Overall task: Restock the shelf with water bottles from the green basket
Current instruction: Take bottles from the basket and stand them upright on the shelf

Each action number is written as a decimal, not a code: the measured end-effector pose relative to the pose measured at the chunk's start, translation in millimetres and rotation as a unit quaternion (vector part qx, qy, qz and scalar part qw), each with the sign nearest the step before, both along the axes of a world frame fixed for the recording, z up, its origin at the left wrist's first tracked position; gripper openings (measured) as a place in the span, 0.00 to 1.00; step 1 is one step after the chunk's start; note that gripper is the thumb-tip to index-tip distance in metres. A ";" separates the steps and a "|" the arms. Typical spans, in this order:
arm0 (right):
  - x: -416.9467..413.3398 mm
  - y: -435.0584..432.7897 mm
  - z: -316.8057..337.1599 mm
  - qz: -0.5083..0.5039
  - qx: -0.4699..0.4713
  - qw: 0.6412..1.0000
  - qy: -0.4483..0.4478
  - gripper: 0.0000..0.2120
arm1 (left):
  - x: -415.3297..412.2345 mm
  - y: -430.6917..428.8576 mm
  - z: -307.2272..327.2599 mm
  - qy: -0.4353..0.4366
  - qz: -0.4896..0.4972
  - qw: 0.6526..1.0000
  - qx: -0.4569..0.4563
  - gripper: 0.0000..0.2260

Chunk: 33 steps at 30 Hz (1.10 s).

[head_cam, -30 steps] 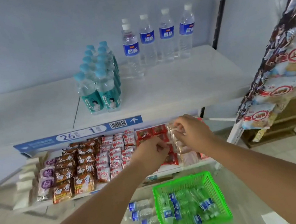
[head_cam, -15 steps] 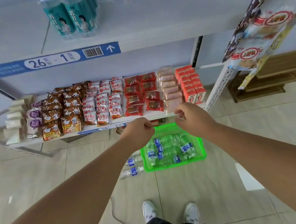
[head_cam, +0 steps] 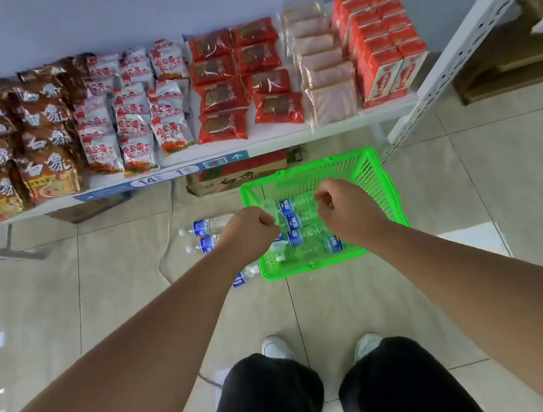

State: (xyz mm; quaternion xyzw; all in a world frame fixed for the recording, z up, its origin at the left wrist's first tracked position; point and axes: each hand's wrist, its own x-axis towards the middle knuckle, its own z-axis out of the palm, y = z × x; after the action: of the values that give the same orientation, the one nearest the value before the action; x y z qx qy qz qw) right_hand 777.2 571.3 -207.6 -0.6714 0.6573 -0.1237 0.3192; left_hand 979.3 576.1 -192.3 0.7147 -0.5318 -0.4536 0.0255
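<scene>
green plastic basket [head_cam: 376, 171], glossy tiled floor [head_cam: 102, 297]

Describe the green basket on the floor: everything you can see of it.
The green basket is a bright green, plastic-looking rectangular crate with slotted walls and an open top. It sits upright on the tiled floor, in front of the lower shelf. Clear water bottles with blue labels lie on their sides inside it; more lie on the floor by its left wall. The left hand and right hand are above it, fingers curled; whether they touch it cannot be told.
</scene>
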 end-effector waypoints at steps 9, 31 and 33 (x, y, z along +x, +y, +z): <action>10.4 -9.0 -217.3 -0.021 0.047 0.999 0.007 0.08 | -28.5 -16.0 -252.4 -0.010 0.056 0.997 0.056 0.16; -12.5 -40.7 -305.8 0.052 0.134 0.989 -0.039 0.18 | -42.8 -25.5 -429.6 0.045 0.206 0.957 0.199 0.20; -13.8 -39.8 -305.5 0.061 0.137 0.988 -0.038 0.18 | -42.3 -26.9 -433.7 0.032 0.203 0.958 0.199 0.22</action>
State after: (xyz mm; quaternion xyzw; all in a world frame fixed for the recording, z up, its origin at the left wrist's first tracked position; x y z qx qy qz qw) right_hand 763.4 531.5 -513.0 -0.6551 0.6132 -0.0379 0.4398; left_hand 937.0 549.2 -626.0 0.7832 -0.2731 -0.5586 -0.0088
